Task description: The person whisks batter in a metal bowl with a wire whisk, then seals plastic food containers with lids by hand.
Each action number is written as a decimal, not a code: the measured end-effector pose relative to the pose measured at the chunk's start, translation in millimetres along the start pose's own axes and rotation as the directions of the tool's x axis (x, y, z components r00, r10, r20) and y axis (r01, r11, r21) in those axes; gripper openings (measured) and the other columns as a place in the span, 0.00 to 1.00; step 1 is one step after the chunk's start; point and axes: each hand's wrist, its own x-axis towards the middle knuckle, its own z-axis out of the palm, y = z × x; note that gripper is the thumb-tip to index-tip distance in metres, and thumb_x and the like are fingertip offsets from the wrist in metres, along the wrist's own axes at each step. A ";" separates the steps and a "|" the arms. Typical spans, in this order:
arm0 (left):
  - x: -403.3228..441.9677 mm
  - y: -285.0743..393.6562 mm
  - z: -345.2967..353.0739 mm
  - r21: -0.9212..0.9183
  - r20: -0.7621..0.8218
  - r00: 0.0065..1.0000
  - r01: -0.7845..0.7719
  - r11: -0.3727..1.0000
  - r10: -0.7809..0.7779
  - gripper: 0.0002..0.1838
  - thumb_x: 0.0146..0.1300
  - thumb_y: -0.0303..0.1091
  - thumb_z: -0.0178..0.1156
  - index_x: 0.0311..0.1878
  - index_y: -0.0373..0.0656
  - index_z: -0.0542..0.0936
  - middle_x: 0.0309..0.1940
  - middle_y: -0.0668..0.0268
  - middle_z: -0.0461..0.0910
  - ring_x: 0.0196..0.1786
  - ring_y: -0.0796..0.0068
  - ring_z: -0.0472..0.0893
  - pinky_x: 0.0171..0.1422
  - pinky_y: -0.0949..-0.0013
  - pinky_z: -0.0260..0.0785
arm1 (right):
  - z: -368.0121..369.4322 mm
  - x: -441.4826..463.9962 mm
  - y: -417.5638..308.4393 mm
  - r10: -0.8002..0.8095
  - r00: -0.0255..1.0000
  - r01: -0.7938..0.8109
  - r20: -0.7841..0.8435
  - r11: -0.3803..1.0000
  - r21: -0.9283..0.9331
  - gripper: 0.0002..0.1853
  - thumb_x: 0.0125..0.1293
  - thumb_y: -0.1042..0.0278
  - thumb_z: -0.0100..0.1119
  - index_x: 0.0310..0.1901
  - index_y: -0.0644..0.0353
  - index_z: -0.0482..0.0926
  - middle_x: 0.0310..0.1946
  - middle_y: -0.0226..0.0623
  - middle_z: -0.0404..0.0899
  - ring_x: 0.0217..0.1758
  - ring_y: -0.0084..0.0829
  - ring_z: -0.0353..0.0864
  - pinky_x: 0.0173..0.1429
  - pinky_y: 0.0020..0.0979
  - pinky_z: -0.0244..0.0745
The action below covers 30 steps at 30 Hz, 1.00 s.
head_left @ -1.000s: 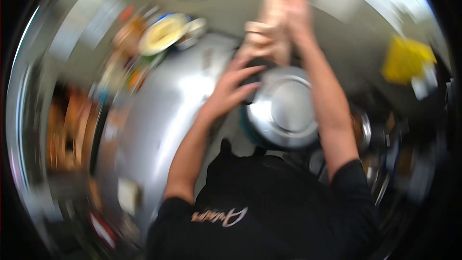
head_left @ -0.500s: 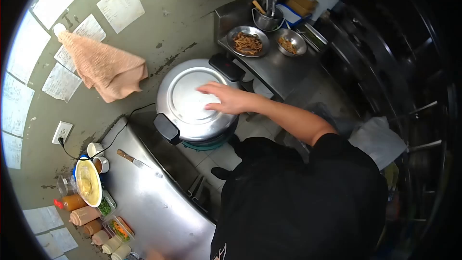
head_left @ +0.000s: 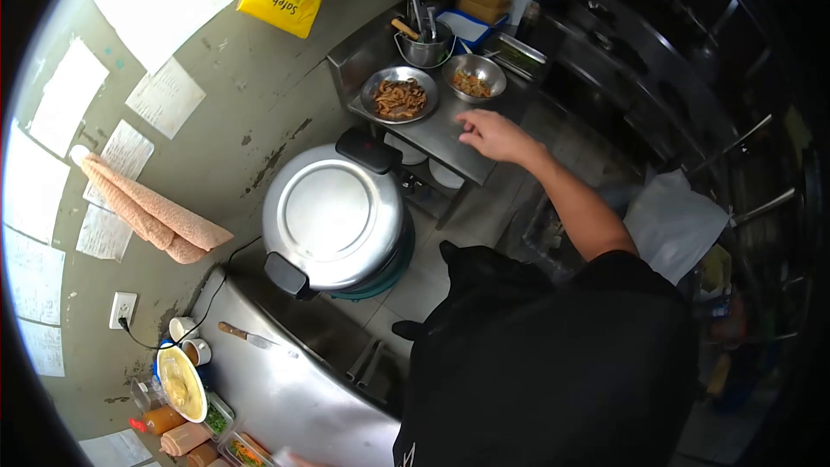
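Note:
My right hand (head_left: pixel 497 135) hangs over the front edge of the steel side table (head_left: pixel 432 131), its fingers loosely bent and apart, with nothing in them. Near it are a metal bowl (head_left: pixel 494 69) of chopped food and a metal plate (head_left: pixel 372 104) of brown cooked strips. To the left stands a large round cooker (head_left: pixel 327 212) with a silver lid and black handles, untouched. Only a blurred sliver of my left hand (head_left: pixel 301 460) shows at the bottom edge, by a clear container of cut vegetables (head_left: pixel 246 451); its fingers are hidden.
A knife (head_left: pixel 251 335) lies on the steel counter (head_left: pixel 294 389), beside cups, a yellow-filled dish (head_left: pixel 180 385) and sauce bottles. A power cord (head_left: pixel 206 311) runs from the wall outlet (head_left: pixel 123 310). A towel (head_left: pixel 156 212) hangs on the wall. A pot of utensils (head_left: pixel 426 50) stands on the side table.
My right hand has moved from above the cooker's lid to the side table's edge. The view has shifted, bringing more of the yellow packet into sight. The towel hangs narrower.

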 end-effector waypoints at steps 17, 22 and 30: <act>-380.8 311.0 368.3 -0.333 0.789 0.361 -0.428 0.840 0.497 0.49 0.52 0.21 0.72 0.77 0.39 0.59 0.71 0.51 0.66 0.74 0.54 0.65 0.80 0.56 0.53 | -141.6 344.6 387.4 -0.106 0.897 -0.234 -0.428 0.709 -0.666 0.26 0.66 0.62 0.62 0.63 0.65 0.74 0.60 0.44 0.78 0.66 0.47 0.72 0.70 0.48 0.68; -453.1 309.8 460.7 -0.378 0.828 0.136 -0.581 0.721 0.544 0.47 0.53 0.22 0.72 0.76 0.41 0.60 0.67 0.46 0.64 0.70 0.42 0.66 0.76 0.51 0.59 | -171.9 387.6 411.3 -0.108 0.983 -0.043 -0.150 0.657 -0.753 0.19 0.63 0.68 0.61 0.56 0.58 0.80 0.59 0.41 0.78 0.67 0.43 0.73 0.69 0.45 0.72; -501.1 327.0 538.4 -0.379 0.844 0.037 -0.664 0.644 0.535 0.49 0.47 0.19 0.69 0.76 0.40 0.60 0.68 0.45 0.64 0.69 0.41 0.67 0.75 0.51 0.62 | -261.9 377.7 413.3 -0.466 0.880 0.168 -0.096 0.494 -0.853 0.16 0.59 0.72 0.60 0.50 0.58 0.81 0.52 0.34 0.74 0.64 0.35 0.71 0.63 0.32 0.79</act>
